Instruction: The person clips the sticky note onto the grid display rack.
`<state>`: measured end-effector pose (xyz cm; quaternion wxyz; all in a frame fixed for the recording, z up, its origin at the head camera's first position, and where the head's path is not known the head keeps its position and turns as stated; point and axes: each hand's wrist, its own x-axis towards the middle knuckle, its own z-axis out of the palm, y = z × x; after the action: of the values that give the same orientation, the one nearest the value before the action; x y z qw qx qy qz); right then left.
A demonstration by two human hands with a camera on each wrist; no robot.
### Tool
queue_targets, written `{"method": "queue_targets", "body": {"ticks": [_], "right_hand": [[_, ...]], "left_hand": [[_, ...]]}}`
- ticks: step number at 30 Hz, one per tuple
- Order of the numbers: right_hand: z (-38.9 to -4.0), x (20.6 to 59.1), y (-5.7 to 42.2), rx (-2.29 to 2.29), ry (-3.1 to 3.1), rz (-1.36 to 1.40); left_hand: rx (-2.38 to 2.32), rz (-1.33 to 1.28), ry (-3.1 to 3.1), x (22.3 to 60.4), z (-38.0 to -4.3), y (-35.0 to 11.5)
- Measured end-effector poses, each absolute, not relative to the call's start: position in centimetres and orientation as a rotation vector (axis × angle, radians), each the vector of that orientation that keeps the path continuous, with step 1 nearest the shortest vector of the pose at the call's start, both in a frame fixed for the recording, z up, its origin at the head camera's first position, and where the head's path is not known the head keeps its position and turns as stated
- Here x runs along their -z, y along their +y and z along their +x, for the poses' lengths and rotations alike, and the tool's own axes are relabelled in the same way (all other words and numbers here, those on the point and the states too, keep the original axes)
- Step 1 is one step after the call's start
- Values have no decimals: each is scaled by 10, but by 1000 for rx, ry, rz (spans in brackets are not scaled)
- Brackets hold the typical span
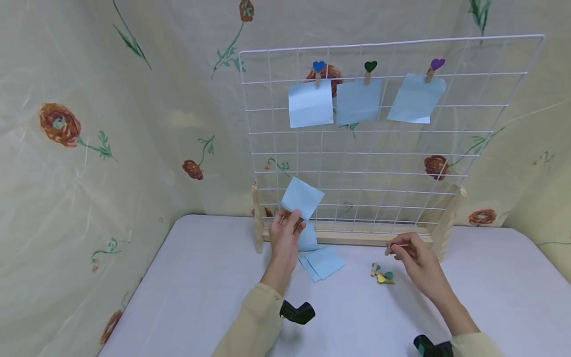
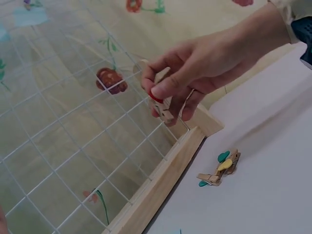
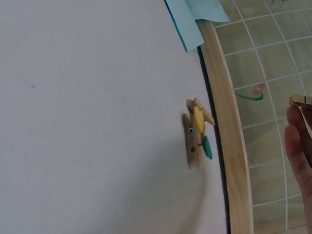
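Note:
Between thumb and fingers my left hand (image 1: 285, 233) holds a light blue paper square (image 1: 303, 197) in front of the lower left of a white wire grid (image 1: 357, 172). My right hand (image 1: 415, 255) pinches a small wooden clothespin (image 2: 163, 111) with a red top, near the grid's lower right. Below that hand, a little pile of wooden clothespins (image 1: 385, 279) with green and yellow hearts lies on the table. Several blue sheets (image 1: 325, 263) rest on the table beneath my left hand, and another blue sheet (image 1: 308, 237) leans by the wooden base.
Three blue papers hang along the grid's top, under clothespins with a blue heart (image 1: 318, 66), a green heart (image 1: 370, 66) and a purple heart (image 1: 437, 64). A wooden stand (image 1: 348, 237) carries the grid on the white table (image 1: 200, 287). Flowered cloth (image 1: 147, 173) surrounds it.

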<state>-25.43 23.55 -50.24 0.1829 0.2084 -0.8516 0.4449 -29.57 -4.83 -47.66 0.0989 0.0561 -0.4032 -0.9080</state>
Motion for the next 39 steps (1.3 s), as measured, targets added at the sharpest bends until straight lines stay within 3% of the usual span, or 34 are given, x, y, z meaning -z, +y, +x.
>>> {"method": "queue_targets", "body": {"ticks": [10,20,39], "right_hand": [[-265,471,227,-1262,-2487,644],[-267,460,219,-1191,-2571,582],[-277,442,206,-1186,-2527,776]], "left_hand": [[2695,143,-1171,467,-300,-45],[2704,125,-1143,460,-302,-43],[2708,140,-1060,447,-308,-35]]}}
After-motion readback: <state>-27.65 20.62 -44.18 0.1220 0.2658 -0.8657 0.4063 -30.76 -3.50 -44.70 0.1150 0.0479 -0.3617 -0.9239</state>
